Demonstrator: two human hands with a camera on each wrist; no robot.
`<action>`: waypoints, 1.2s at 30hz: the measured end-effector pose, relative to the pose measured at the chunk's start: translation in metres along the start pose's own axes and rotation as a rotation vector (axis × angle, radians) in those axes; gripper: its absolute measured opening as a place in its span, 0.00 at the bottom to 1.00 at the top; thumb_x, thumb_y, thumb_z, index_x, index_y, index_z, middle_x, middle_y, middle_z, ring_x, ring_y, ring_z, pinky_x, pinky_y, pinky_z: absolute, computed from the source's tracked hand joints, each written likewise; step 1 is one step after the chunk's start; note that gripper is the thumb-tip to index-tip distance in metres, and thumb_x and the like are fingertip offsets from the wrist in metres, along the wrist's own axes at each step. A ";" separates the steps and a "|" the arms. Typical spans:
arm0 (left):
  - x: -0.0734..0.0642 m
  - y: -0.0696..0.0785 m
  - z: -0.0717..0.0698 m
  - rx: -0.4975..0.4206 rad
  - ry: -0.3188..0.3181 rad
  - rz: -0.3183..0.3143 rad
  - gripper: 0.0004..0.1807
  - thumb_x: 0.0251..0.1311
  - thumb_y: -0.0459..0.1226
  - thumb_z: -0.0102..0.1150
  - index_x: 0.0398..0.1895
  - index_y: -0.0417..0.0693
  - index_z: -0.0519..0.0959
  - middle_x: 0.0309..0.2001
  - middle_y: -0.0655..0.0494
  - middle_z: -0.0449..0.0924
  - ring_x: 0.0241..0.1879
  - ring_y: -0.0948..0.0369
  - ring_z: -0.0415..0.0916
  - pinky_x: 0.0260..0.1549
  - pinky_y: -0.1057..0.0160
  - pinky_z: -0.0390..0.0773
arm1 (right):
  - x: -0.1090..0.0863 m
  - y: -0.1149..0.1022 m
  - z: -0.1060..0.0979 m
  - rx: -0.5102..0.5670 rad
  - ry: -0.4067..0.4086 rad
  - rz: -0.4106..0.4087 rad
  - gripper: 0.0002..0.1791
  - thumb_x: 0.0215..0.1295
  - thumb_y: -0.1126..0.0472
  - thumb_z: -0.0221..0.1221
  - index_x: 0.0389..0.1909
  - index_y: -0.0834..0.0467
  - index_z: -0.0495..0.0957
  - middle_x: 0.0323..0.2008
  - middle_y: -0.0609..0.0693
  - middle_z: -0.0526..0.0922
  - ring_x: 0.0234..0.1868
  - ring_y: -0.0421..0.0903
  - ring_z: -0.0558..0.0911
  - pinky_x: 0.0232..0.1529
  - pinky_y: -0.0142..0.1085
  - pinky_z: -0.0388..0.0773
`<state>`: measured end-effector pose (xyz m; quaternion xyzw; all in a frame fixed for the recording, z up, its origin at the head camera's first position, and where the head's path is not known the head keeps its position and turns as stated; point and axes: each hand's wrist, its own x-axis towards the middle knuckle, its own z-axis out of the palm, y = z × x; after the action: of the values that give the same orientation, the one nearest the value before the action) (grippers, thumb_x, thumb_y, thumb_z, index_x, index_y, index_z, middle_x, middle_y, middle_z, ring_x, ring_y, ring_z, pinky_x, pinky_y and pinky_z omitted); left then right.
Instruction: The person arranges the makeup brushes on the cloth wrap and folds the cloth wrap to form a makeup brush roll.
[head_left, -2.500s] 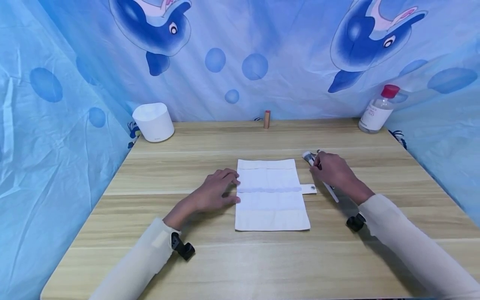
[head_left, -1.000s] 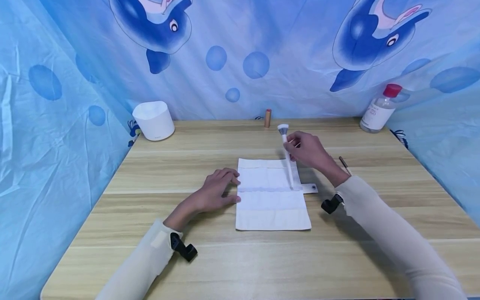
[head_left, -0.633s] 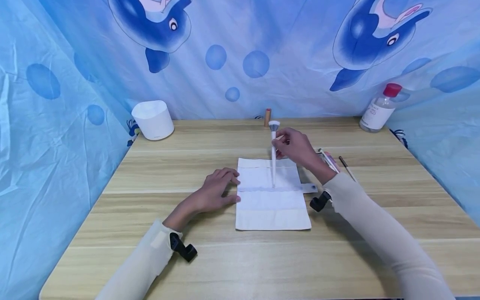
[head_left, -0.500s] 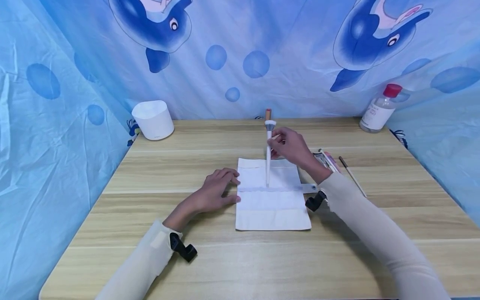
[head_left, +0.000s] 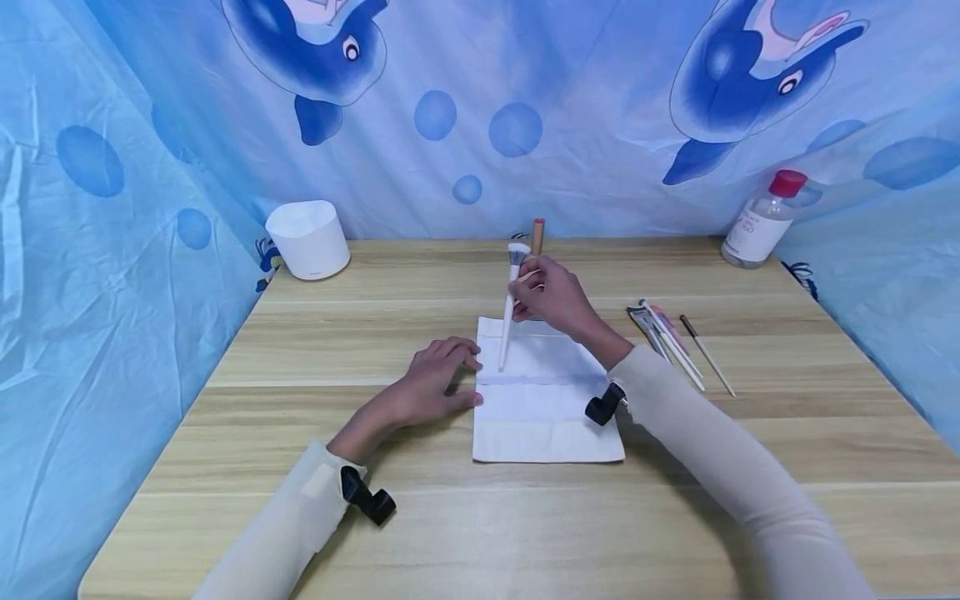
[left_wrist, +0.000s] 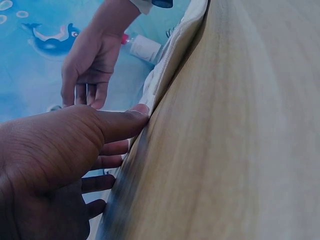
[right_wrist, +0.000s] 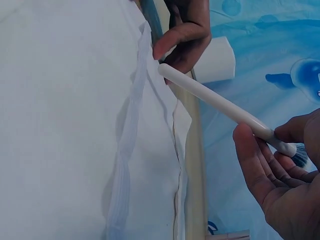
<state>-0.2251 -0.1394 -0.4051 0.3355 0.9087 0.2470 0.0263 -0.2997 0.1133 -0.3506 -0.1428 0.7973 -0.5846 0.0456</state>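
A white fabric brush roll (head_left: 547, 440) lies spread flat on the wooden table, with an elastic strip (right_wrist: 127, 135) running across its middle. My left hand (head_left: 431, 385) rests at its left edge, thumb (left_wrist: 127, 122) and fingertips touching the cloth, fingers loosely extended. Over the upper left part of the roll, my right hand (head_left: 558, 298) pinches a white-handled makeup brush (right_wrist: 215, 102) between thumb and fingers. The brush stands nearly upright, bristles up, its handle end pointing down close over the cloth just above the strip. My right forearm hides the roll's snap tab in the head view.
Several more makeup brushes (head_left: 675, 346) lie right of the roll, one dark-tipped brush (head_left: 707, 354) a little apart. Along the back stand a white cup-like container (head_left: 307, 242), a small brown tube (head_left: 537, 236) and a red-capped clear bottle (head_left: 761, 221). A blue curtain surrounds the table.
My right hand has picked up the brush from the right side and carried it leftward over the roll, uncovering the other brushes. My left hand has stayed at the roll's edge.
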 end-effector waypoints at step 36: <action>0.002 0.001 0.000 -0.003 -0.008 -0.013 0.24 0.63 0.50 0.67 0.56 0.47 0.77 0.69 0.53 0.65 0.69 0.50 0.58 0.63 0.39 0.57 | -0.011 0.018 0.018 0.091 -0.257 0.115 0.34 0.71 0.63 0.61 0.72 0.55 0.55 0.42 0.64 0.82 0.34 0.62 0.86 0.39 0.50 0.83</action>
<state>-0.2262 -0.1375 -0.4049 0.3304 0.9104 0.2470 0.0320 -0.2881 0.1049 -0.3741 -0.1684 0.7644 -0.5937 0.1869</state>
